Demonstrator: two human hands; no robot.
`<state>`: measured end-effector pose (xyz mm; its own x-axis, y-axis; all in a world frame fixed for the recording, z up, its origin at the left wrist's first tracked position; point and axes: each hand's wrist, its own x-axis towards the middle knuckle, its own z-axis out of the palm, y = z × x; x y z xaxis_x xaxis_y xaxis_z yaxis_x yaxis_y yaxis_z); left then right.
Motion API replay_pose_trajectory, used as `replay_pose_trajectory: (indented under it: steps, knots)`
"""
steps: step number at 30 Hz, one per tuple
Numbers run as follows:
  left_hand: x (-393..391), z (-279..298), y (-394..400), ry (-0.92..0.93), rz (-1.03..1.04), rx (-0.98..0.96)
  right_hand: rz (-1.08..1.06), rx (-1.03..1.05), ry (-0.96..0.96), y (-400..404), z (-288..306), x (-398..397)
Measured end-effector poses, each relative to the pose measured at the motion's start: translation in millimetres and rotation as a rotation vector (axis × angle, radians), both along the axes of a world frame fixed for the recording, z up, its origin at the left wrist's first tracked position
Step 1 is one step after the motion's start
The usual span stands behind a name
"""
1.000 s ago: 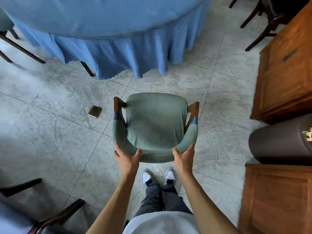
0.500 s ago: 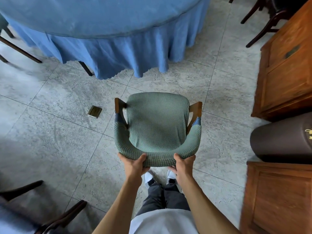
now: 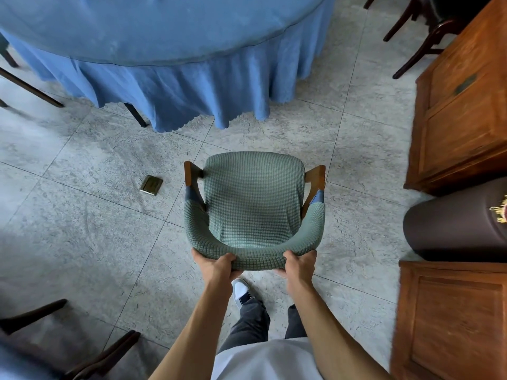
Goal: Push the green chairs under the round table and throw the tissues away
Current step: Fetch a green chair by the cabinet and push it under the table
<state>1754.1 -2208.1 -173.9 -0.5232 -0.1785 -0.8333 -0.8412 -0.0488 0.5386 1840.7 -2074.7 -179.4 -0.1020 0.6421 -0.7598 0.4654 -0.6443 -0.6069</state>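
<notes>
A green chair (image 3: 253, 198) with wooden arm posts stands on the tiled floor in front of me, its seat facing the round table (image 3: 153, 31) draped in a blue cloth. My left hand (image 3: 215, 266) grips the left part of the curved backrest. My right hand (image 3: 299, 266) grips the right part of the same backrest. A stretch of bare floor separates the chair's front edge from the table skirt. No tissues show in this view.
A brass floor plate (image 3: 151, 185) lies left of the chair. Wooden cabinets (image 3: 463, 111) and a dark padded roll (image 3: 461, 229) line the right side. Dark chair legs (image 3: 411, 48) stand at the top right, another chair (image 3: 90, 357) at the bottom left.
Both hands have gone from resting against the backrest to curling round it. One foot has stepped forward and the chair has shifted a little.
</notes>
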Motion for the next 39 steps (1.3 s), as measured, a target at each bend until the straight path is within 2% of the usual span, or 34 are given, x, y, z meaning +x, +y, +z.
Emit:
replay_pose_trajectory:
  steps: [9,21,27,33,37,39]
  knots:
    - [21,4,21,-0.027,0.040,-0.027,0.069,0.055,-0.013,22,-6,18]
    - [66,5,86,0.010,0.127,-0.074,0.175,0.089,-0.048,96,-2,43]
    - [79,18,122,-0.099,0.200,0.028,0.224,0.093,-0.060,130,-5,53]
    - [98,6,152,-0.018,0.275,-0.068,0.274,0.111,-0.058,165,-13,63]
    - [109,-42,155,-0.088,0.287,-0.053,0.305,0.130,-0.066,183,-18,70]
    - [113,-44,161,-0.094,0.294,-0.032,0.327,0.149,-0.082,189,-22,73]
